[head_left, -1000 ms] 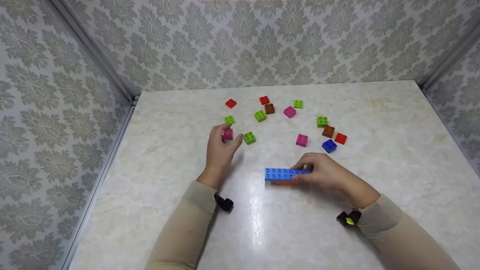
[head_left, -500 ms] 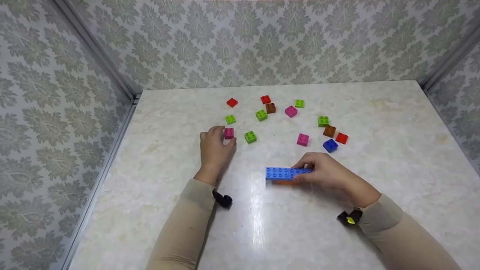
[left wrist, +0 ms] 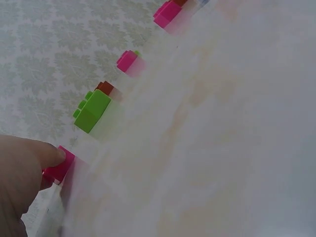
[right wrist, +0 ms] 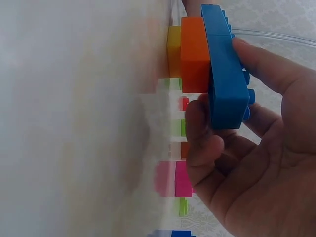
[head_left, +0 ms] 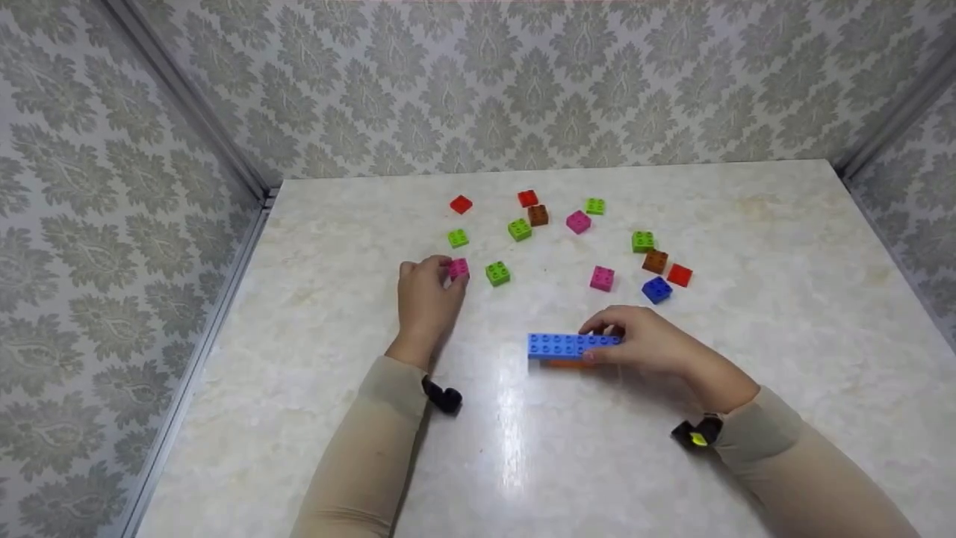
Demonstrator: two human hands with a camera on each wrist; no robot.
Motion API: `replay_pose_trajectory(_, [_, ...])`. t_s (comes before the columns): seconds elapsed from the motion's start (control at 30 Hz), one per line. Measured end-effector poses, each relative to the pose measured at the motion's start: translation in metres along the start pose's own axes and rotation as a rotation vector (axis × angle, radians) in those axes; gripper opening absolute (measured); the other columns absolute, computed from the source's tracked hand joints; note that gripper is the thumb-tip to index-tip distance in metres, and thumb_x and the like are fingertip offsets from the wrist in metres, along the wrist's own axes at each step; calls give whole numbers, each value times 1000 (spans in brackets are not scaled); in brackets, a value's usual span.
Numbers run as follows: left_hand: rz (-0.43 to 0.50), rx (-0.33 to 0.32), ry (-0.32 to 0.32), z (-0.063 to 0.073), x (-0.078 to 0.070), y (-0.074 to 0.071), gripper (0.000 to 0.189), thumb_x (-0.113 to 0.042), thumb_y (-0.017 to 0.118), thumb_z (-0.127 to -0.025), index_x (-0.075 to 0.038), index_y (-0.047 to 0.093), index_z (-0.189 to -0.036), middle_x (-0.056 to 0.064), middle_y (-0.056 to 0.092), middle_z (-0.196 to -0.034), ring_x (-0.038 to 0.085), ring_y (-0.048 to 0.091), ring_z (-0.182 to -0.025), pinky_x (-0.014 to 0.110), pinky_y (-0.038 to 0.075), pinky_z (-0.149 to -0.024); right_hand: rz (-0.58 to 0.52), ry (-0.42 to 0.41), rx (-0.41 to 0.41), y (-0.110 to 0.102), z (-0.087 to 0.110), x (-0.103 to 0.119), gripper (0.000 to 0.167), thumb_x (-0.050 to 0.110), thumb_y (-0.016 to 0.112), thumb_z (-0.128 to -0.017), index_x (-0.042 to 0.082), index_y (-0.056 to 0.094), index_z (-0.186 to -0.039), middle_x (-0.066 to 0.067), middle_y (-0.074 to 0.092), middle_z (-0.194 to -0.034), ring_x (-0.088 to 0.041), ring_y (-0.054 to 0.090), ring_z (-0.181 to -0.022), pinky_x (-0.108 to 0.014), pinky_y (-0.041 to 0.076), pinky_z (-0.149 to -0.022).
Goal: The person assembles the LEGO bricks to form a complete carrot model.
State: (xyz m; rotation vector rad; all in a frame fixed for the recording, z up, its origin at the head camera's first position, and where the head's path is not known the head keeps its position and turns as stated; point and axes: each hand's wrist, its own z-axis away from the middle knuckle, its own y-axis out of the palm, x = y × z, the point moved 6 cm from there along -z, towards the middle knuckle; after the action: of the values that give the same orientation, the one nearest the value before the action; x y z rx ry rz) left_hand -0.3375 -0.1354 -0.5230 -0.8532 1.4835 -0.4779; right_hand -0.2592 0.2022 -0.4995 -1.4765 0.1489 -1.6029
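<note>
My left hand (head_left: pixel 429 295) pinches a pink brick (head_left: pixel 459 270) between thumb and fingers at the table's left middle; in the left wrist view the thumb lies against that pink brick (left wrist: pixel 65 167). Just right of it sits a green brick (head_left: pixel 497 273). With my right hand (head_left: pixel 646 340) I grip the right end of a long light-blue brick layer (head_left: pixel 549 346), studs up. Under the blue layer, the right wrist view shows an orange brick (right wrist: pixel 195 54) and below that a yellow brick (right wrist: pixel 174 52). The fingers hide part of the blue layer's right end.
Loose bricks lie beyond my hands: red (head_left: pixel 461 204), green (head_left: pixel 458 238), brown (head_left: pixel 538 215) and pink (head_left: pixel 578 222). On the right are another pink brick (head_left: pixel 603 278), a dark blue brick (head_left: pixel 657 290) and a flat red piece (head_left: pixel 680 275). Patterned walls (head_left: pixel 485 90) bound the table.
My left hand has shifted slightly left and its thumb and fingers have closed onto the pink brick, which sits a little turned. The right hand stays on the blue layer.
</note>
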Motion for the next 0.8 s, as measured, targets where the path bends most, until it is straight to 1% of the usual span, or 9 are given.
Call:
replay_pose_trajectory(0.13, [41,7,-30,1,0,0,38,-39,81,-105,-15,77,-134,3,77,-126,20,53,-122,40,54,-109,18,-35,7,-3,0,-1,50,43,89,-98,19,77,-140,-8,75,-132,-26,62,-119,-45,51,-106])
replay_pose_trajectory(0.23, [77,15,-44,3,-1,0,38,-42,81,-104,-17,76,-133,3,75,-129,19,53,-124,39,55,-111,14,-40,3,-5,0,-2,45,39,91,-97,18,79,-135,-7,76,-129,-26,63,-116,-43,52,-103])
replay_pose_trajectory(0.33, [127,26,-35,5,-3,0,38,-42,83,-103,-17,75,-131,3,72,-130,20,53,-126,39,55,-112,9,-23,-3,-5,0,-3,39,38,91,-97,18,82,-129,-6,77,-125,-25,63,-112,-40,51,-98])
replay_pose_trajectory(0.4, [172,37,-14,7,-6,0,38,-41,84,-103,-16,75,-130,3,69,-130,21,53,-126,40,55,-112,6,-16,-7,-5,0,-4,37,37,91,-97,18,83,-127,-7,77,-123,-26,63,-112,-39,51,-97])
replay_pose_trajectory(0.5, [270,62,21,9,-11,1,39,-38,87,-101,-15,75,-130,4,68,-130,23,53,-127,43,53,-115,2,-5,-20,-5,0,-5,36,37,91,-97,20,84,-127,-6,77,-123,-26,62,-112,-38,51,-97])
replay_pose_trajectory(0.6, [362,95,59,13,-16,3,43,-36,89,-100,-13,75,-133,4,69,-132,26,54,-130,46,50,-117,1,-2,-30,-6,0,-6,35,37,91,-97,20,84,-127,-6,77,-124,-27,62,-113,-37,51,-97])
replay_pose_trajectory(0.63, [381,109,80,14,-18,4,45,-35,90,-99,-12,75,-134,4,70,-133,27,55,-130,48,48,-117,-2,3,-32,-6,0,-6,35,38,92,-97,21,84,-127,-6,77,-124,-27,62,-113,-37,51,-97])
replay_pose_trajectory(0.73, [426,172,153,20,-26,8,44,-31,91,-98,-11,77,-135,5,74,-132,32,58,-129,48,47,-114,-10,11,-32,-6,0,-7,35,38,92,-96,22,84,-127,-6,77,-124,-27,62,-113,-38,51,-98])
replay_pose_trajectory(0.8, [445,231,195,24,-31,11,39,-28,92,-98,-14,80,-132,3,76,-129,32,60,-126,45,48,-111,-14,11,-30,-6,0,-7,35,38,92,-96,22,84,-127,-6,77,-124,-27,62,-113,-38,51,-98])
